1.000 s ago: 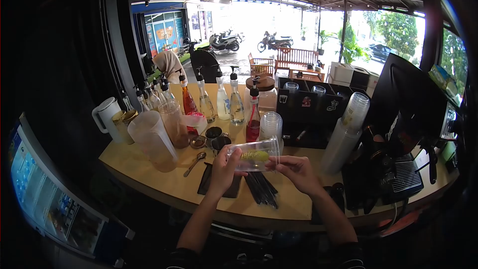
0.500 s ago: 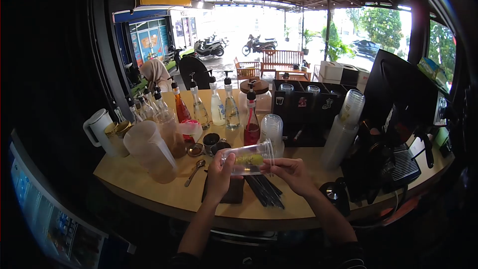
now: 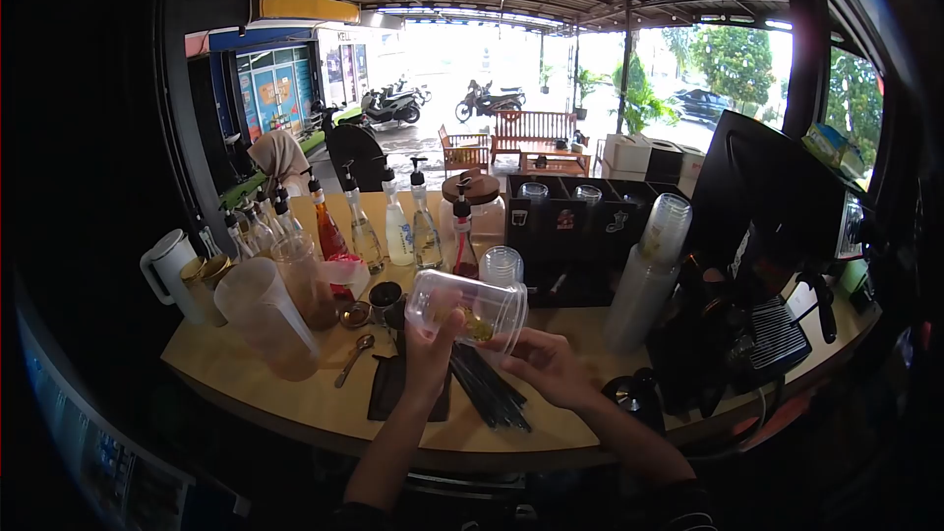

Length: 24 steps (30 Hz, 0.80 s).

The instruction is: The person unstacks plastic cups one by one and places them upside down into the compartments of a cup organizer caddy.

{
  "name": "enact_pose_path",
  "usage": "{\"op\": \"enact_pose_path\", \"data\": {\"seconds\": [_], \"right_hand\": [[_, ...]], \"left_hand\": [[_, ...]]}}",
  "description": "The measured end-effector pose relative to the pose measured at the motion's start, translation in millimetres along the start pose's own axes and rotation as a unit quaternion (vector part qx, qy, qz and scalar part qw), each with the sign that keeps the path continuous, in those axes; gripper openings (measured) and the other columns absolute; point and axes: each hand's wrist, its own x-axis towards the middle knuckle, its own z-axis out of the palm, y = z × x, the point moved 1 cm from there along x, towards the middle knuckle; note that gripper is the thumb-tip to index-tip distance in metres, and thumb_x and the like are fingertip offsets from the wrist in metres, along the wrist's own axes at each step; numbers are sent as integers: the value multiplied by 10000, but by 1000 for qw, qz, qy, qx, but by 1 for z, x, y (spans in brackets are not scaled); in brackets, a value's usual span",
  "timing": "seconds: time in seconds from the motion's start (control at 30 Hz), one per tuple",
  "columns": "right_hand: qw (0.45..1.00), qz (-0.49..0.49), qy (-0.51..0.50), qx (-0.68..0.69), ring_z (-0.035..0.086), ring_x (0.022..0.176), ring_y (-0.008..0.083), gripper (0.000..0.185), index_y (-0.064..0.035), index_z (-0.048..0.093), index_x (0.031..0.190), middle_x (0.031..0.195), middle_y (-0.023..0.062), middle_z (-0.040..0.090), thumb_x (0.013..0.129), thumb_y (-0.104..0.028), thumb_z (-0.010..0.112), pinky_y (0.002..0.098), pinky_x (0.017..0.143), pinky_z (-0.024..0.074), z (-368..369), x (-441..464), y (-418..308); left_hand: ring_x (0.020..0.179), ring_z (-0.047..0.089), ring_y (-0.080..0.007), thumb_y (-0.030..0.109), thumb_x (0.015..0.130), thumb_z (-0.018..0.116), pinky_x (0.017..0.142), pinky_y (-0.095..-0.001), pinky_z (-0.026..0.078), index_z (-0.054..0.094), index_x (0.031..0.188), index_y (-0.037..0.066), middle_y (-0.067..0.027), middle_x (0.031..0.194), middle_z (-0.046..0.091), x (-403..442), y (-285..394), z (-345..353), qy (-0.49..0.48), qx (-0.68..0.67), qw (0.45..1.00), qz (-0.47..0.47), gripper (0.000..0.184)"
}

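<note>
Plastic cup [image 3: 484, 301] lies tilted, left hand [image 3: 430, 346] gripping its side, right hand [image 3: 547, 368] pinching its rim

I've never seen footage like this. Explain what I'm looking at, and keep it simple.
There is no machine here: a person works bare-handed. One camera, worn on the head, looks forward and down, so you see roughly what they see. The left hand holds a clear plastic cup, tilted on its side; the right hand touches it near the rim. Below is a wooden counter. On it are a spoon, a bundle of thin black sticks, perhaps straws, a large frosted pitcher, and several pump bottles. Taller stacked cups stand to the right.
</note>
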Motion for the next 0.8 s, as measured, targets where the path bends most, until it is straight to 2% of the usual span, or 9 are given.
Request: {"op": "enact_pose_path", "data": {"seconds": [0.03,0.1,0.17,0.3,0.47,0.53,0.63,0.7,0.8], "right_hand": [[1000,0,3,-1,573,1038,186,274,33,547,1115,1098,136,600,853,-42,574,298,900,459,-7,-2,-1],[979,-7,-15,-201,574,1038,174,375,-2,538,1151,1128,153,585,808,-103,650,295,856,468,-23,-7,-9],[960,-19,2,-280,603,950,165,415,-27,559,1098,1064,134,592,735,-150,721,297,800,477,-38,-6,-34],[872,-112,184,-440,557,770,160,443,-45,521,1005,959,70,522,658,-166,768,292,681,467,-66,5,-93],[772,-222,132,-580,566,872,246,527,-106,506,1126,1045,98,500,687,-295,728,343,689,489,-73,45,-139],[712,-168,112,-672,562,948,310,543,-114,505,1136,1078,123,500,670,-299,712,392,722,499,-89,60,-143],[711,-117,126,-682,565,963,336,586,-107,502,1143,1091,133,501,625,-269,723,419,733,499,-114,83,-157],[692,-174,147,-685,580,923,356,608,-90,502,1137,1094,160,497,603,-265,734,440,732,497,-144,106,-163],[637,-117,236,-724,559,927,354,618,-59,508,1124,1031,201,505,597,-272,750,423,796,472,-187,134,-184]], "left_hand": [[974,523,-142,299,811,668,829,-276,447,394,1203,1,-91,1083,508,1,-3,7,-34,-4,999,-7,563],[977,523,-148,255,782,702,834,-284,457,401,1194,8,-97,1069,511,9,0,22,-54,-41,996,-49,566],[990,528,-164,195,728,753,855,-293,459,408,1176,13,-101,1073,508,17,16,45,-89,12,995,50,594],[1059,513,-202,157,670,787,892,-321,452,400,1165,6,-137,1132,470,41,26,85,-110,61,979,159,646],[1080,522,-235,202,533,852,922,-378,427,411,1180,45,-120,1167,477,69,24,141,-193,310,897,249,799],[1082,521,-237,205,540,849,919,-371,428,409,1186,44,-121,1171,478,78,21,157,-187,321,893,255,798],[1151,465,-257,248,572,834,960,-373,391,385,1217,31,-143,1208,448,104,8,170,-188,336,882,272,815],[1122,431,-295,337,620,780,950,-414,364,366,1209,12,-163,1172,416,119,2,178,-143,372,849,346,791],[1143,406,-317,352,672,743,964,-411,350,316,1259,-12,-198,1223,381,146,-18,182,-197,411,828,326,812]]}}
